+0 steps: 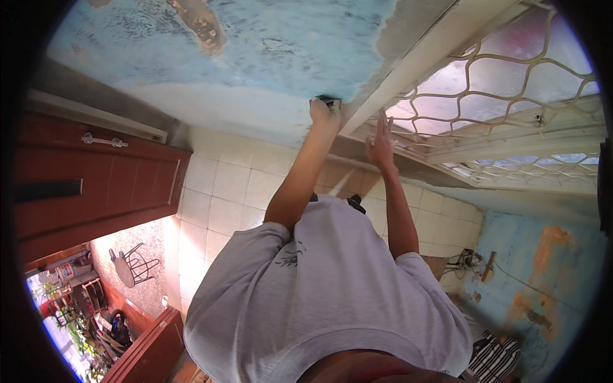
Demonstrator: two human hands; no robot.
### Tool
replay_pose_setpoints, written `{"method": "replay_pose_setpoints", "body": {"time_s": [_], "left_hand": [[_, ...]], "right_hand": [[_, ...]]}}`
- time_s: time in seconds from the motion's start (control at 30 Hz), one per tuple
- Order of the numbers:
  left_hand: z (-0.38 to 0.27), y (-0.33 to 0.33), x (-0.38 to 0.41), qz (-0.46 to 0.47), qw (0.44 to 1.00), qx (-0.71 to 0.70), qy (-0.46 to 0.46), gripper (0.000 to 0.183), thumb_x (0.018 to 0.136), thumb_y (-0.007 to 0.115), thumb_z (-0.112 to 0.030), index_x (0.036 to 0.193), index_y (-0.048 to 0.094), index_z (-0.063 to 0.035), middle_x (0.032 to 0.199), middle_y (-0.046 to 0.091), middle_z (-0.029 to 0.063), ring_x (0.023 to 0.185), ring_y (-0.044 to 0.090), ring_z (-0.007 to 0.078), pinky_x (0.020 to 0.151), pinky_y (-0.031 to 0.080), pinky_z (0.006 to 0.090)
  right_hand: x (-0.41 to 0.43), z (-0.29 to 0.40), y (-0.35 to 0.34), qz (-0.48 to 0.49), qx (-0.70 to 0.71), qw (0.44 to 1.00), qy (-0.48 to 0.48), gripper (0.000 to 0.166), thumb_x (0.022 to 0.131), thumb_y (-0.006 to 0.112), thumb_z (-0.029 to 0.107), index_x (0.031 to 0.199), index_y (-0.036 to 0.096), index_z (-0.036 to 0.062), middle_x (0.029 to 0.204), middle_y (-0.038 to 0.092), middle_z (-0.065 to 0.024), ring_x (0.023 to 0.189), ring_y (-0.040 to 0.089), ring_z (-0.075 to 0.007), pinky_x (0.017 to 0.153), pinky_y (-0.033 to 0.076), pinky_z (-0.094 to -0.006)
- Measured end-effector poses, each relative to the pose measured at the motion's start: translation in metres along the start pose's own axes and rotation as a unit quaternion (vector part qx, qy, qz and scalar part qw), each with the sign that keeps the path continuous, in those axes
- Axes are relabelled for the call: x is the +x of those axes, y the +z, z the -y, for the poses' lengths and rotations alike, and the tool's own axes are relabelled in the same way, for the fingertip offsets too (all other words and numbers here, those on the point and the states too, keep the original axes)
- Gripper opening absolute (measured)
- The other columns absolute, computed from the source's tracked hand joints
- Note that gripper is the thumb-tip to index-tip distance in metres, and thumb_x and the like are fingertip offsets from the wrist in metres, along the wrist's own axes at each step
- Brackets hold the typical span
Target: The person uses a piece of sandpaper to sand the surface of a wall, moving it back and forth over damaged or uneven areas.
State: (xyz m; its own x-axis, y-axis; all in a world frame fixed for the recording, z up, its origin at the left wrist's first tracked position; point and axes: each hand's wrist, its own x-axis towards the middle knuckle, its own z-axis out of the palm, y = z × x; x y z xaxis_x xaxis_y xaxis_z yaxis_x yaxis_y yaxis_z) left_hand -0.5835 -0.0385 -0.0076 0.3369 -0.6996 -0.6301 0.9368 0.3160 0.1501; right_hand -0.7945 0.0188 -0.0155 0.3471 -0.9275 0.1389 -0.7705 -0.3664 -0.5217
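Observation:
My left hand point(325, 112) reaches up to the painted wall and grips a small dark flat object point(328, 99), too small and partly covered to name. It is against the wall, close to the window frame point(378, 95). Blue paint with dark scuffs covers the upper wall point(287, 52); below it lies a paler, whitish area point(215, 105). My right hand point(381, 141) is raised beside the lower window frame, fingers extended near the metal grille point(462, 103), holding nothing visible. Whether its fingertips touch the frame cannot be told.
A reddish-brown door point(105, 177) stands at the left. Behind an opening, a round-seated metal chair point(127, 273) is seen. Pale tiles point(230, 186) lie past my shirt. A blue wall point(517, 268) with orange patches and a cable is at the right, near striped cloth point(495, 356).

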Motion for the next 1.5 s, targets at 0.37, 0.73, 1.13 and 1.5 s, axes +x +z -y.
{"method": "replay_pose_setpoints", "body": {"time_s": [0.37,0.73,1.13,1.5], "left_hand": [[0.005,-0.053,0.058,0.125,0.960,0.231,0.094,0.030,0.102,0.035,-0.014,0.111,0.059,0.0018,0.114,0.063,0.0180,0.103,0.062,0.0332,0.094,0.055,0.0537],[0.001,-0.021,0.007,0.006,0.999,0.006,-0.044,0.030,0.100,0.040,-0.007,0.112,0.062,0.0083,0.112,0.066,0.0274,0.106,0.065,0.0388,0.090,0.056,0.0512],[-0.006,-0.018,0.015,0.021,0.998,0.031,-0.052,0.040,0.110,0.030,-0.028,0.124,0.055,0.0012,0.127,0.058,0.0199,0.112,0.059,0.0363,0.098,0.051,0.0546],[-0.008,-0.004,-0.014,0.021,0.999,0.035,-0.032,0.041,0.110,0.028,-0.028,0.128,0.053,-0.0009,0.133,0.053,0.0214,0.119,0.056,0.0362,0.101,0.053,0.0524]], "right_hand": [[0.002,0.011,0.003,-0.009,-0.002,1.000,-0.019,0.098,0.089,0.066,0.006,0.165,0.004,0.0026,0.170,0.009,-0.0238,0.156,0.001,-0.0505,0.125,0.020,-0.0563],[-0.003,-0.001,0.013,-0.022,-0.038,0.999,0.011,0.102,0.089,0.069,0.009,0.165,0.002,0.0048,0.170,0.009,-0.0218,0.157,0.002,-0.0496,0.115,0.022,-0.0759],[-0.001,-0.003,0.017,-0.027,-0.026,0.999,0.028,0.100,0.090,0.068,0.009,0.165,0.002,0.0038,0.169,0.010,-0.0238,0.157,0.003,-0.0499,0.120,0.027,-0.0642],[-0.001,-0.014,0.027,-0.067,0.000,0.998,-0.011,0.102,0.087,0.067,0.009,0.166,0.002,0.0081,0.172,0.007,-0.0157,0.158,0.001,-0.0466,0.102,0.018,-0.0894]]}}
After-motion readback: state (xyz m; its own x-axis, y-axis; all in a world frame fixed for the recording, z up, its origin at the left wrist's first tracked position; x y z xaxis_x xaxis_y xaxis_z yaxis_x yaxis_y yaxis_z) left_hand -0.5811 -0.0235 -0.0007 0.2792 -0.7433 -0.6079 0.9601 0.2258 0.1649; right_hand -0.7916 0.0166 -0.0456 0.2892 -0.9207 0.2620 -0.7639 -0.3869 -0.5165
